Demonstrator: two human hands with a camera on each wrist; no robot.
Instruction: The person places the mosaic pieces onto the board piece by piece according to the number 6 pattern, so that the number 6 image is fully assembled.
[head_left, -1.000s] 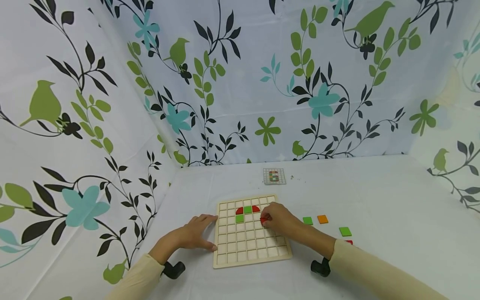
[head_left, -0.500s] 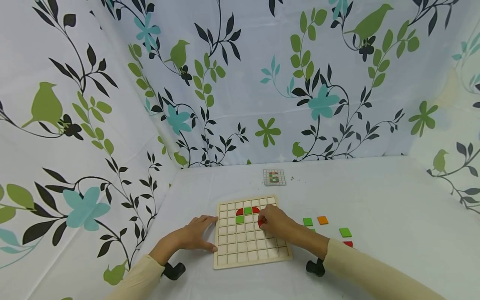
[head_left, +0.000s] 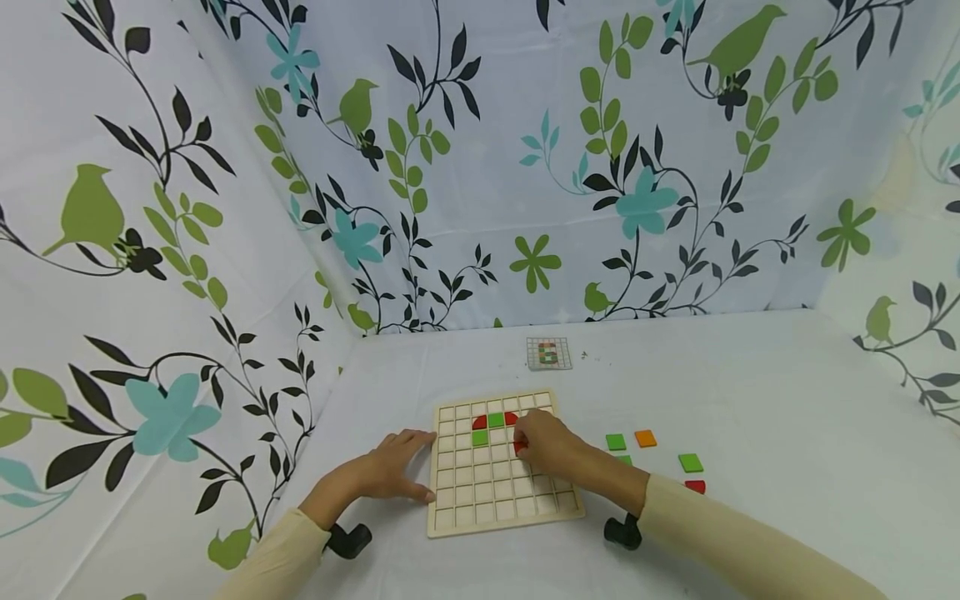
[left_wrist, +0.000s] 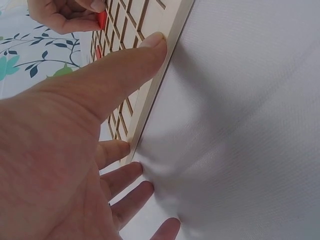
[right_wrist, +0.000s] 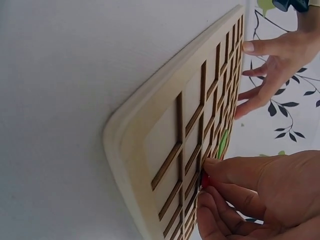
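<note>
A square wooden grid board (head_left: pixel 474 492) lies on the white tabletop. In its upper rows sit two red tiles with a rounded corner, the left red tile (head_left: pixel 480 423) and the right red tile (head_left: pixel 511 417), with a green tile (head_left: pixel 496 420) between them. Another green tile (head_left: pixel 480 437) lies one row nearer. My left hand (head_left: pixel 392 467) rests on the board's left edge, fingers spread, thumb tip on the rim in the left wrist view. With thumb and fingers my right hand (head_left: pixel 549 443) pinches a red tile (right_wrist: pixel 205 179) at the grid; its full shape is hidden.
Right of the board lie loose tiles: a green tile (head_left: pixel 615 442), a second green one partly behind the forearm, an orange tile (head_left: pixel 646 438), a farther green tile (head_left: pixel 691 462) and a red tile (head_left: pixel 695 487). A small pattern card (head_left: pixel 548 354) lies behind the board.
My right hand has shifted slightly left and nearer with the red tile. The loose red and green tiles by the forearm show more. My left hand stays put.
</note>
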